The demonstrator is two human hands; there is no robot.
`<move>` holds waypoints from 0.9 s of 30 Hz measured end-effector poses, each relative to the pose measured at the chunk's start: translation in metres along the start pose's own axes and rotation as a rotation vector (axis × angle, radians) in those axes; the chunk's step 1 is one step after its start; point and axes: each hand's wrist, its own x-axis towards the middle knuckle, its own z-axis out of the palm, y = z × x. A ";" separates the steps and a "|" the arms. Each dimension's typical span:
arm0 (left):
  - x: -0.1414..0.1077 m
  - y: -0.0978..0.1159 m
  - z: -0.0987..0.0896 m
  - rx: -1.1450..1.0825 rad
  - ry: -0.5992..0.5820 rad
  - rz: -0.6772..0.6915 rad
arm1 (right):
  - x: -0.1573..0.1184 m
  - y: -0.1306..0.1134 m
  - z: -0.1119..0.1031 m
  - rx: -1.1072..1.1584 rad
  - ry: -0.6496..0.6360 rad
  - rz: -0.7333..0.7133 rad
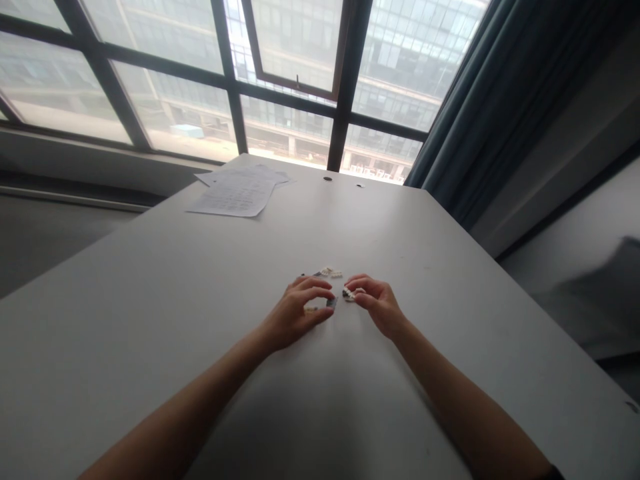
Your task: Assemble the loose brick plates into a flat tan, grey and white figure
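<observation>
My left hand point(295, 313) is closed in a pinch on a small grey block piece point(332, 303), held between thumb and fingertips just over the table. A small yellowish piece point(311, 309) shows in the gap behind that thumb, partly hidden. Facing it, my right hand point(379, 303) grips a small white block piece point(349, 293) with a dark part on it. Beyond the fingers lie several loose white pieces point(330, 272), and a dark grey piece point(317, 274) sits beside them. These pieces are too small to make out in detail.
Both forearms reach across a large white table point(200, 320). Sheets of printed paper point(235, 193) lie at its far left. Two small holes, one a round dark hole point(327, 179), are near the far edge. Behind stand windows point(290, 120) and a dark curtain point(480, 100).
</observation>
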 end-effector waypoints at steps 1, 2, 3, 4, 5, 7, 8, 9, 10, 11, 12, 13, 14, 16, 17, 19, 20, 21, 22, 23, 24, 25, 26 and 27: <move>0.001 0.002 -0.003 -0.149 0.012 -0.039 | 0.000 -0.004 0.001 0.007 0.004 -0.007; 0.003 0.004 -0.005 -0.298 0.011 -0.087 | -0.001 -0.009 0.003 0.026 0.002 -0.015; 0.003 0.005 -0.006 -0.438 0.002 -0.142 | -0.002 -0.013 0.005 0.054 -0.004 -0.025; 0.003 0.007 -0.007 -0.564 -0.008 -0.194 | -0.003 -0.017 0.008 0.087 -0.011 -0.034; 0.003 0.008 -0.007 -0.674 -0.011 -0.238 | -0.004 -0.021 0.012 0.123 -0.014 -0.039; 0.002 0.009 -0.006 -0.847 0.001 -0.294 | -0.006 -0.027 0.019 0.198 -0.005 -0.014; 0.002 0.009 -0.005 -0.911 0.013 -0.308 | -0.007 -0.029 0.023 0.234 0.004 0.017; 0.002 0.010 -0.004 -0.960 0.024 -0.320 | -0.008 -0.031 0.026 0.268 0.013 0.054; 0.001 0.010 -0.003 -0.995 0.028 -0.331 | -0.008 -0.032 0.028 0.296 0.021 0.090; 0.001 0.011 -0.003 -1.018 0.030 -0.339 | -0.009 -0.033 0.030 0.318 0.027 0.117; 0.001 0.011 -0.003 -1.031 0.030 -0.341 | -0.009 -0.033 0.031 0.333 0.030 0.134; 0.001 0.012 -0.003 -1.034 0.029 -0.340 | -0.010 -0.034 0.032 0.339 0.031 0.139; 0.002 0.013 -0.004 -1.030 0.028 -0.334 | -0.010 -0.034 0.032 0.333 0.032 0.133; 0.003 0.016 -0.006 -0.987 0.027 -0.312 | -0.010 -0.035 0.031 0.285 0.039 0.083; 0.003 0.018 -0.008 -0.939 0.024 -0.293 | -0.010 -0.036 0.031 0.243 0.048 0.043; 0.005 0.023 -0.012 -0.773 0.025 -0.237 | -0.012 -0.038 0.029 0.114 0.069 -0.075; 0.005 0.027 -0.015 -0.658 0.041 -0.197 | -0.013 -0.041 0.028 0.029 0.081 -0.148; 0.006 0.031 -0.017 -0.535 0.073 -0.147 | -0.014 -0.044 0.027 -0.064 0.096 -0.227; 0.006 0.035 -0.020 -0.411 0.116 -0.089 | -0.015 -0.048 0.027 -0.160 0.114 -0.305; 0.006 0.040 -0.022 -0.297 0.163 -0.025 | -0.017 -0.052 0.027 -0.252 0.134 -0.378; 0.006 0.045 -0.025 -0.200 0.203 0.040 | -0.019 -0.057 0.027 -0.335 0.154 -0.443; 0.005 0.050 -0.027 -0.115 0.227 0.098 | -0.021 -0.061 0.028 -0.407 0.176 -0.499; 0.005 0.055 -0.029 -0.047 0.241 0.150 | -0.023 -0.066 0.029 -0.468 0.193 -0.550; 0.004 0.059 -0.030 0.008 0.249 0.193 | -0.025 -0.070 0.029 -0.522 0.202 -0.596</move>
